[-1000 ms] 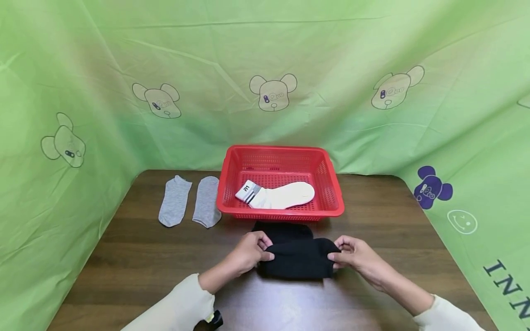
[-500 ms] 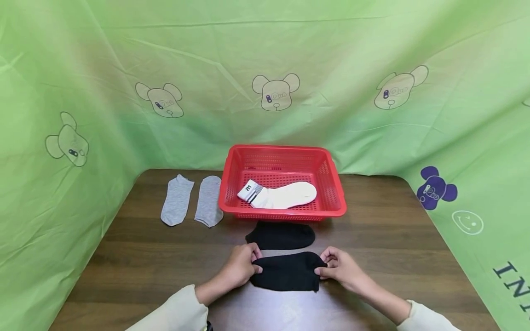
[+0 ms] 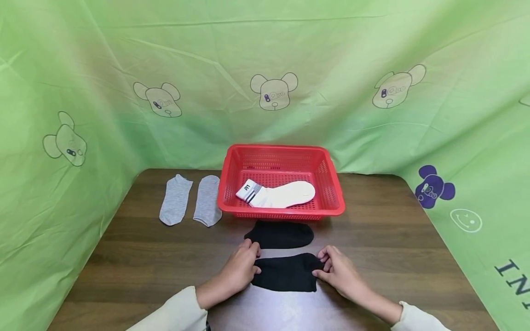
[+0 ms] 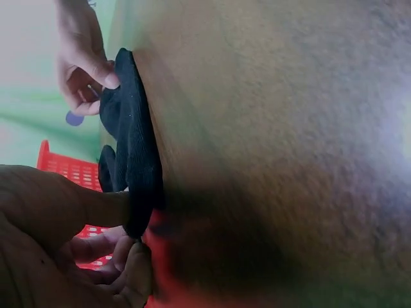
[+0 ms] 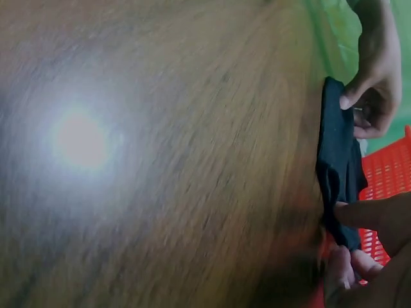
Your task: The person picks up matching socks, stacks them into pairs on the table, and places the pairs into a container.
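Note:
Two black socks lie one behind the other in front of the red basket. My left hand (image 3: 237, 272) pinches the left end of the nearer black sock (image 3: 285, 274), thumb on top. At the opposite end, my right hand (image 3: 344, 276) holds the sock's right corner between thumb and fingers. The farther black sock (image 3: 281, 235) lies flat, its left end close to my left fingertips. In the left wrist view the held sock (image 4: 136, 141) stretches between both hands, low over the table. From the right wrist, the same sock (image 5: 335, 135) appears edge-on.
A red perforated basket (image 3: 280, 212) stands at the back, with a white striped sock (image 3: 290, 195) inside. Left of it, two grey socks lie side by side, one grey sock (image 3: 175, 200) farther out and another grey sock (image 3: 208, 202) by the basket. A green curtain (image 3: 198, 138) surrounds the wooden table (image 3: 385, 220).
Both hands have drawn the nearer black sock toward the front and slightly left, off the farther one, which now shows whole. Over the last half second the sock has barely moved.

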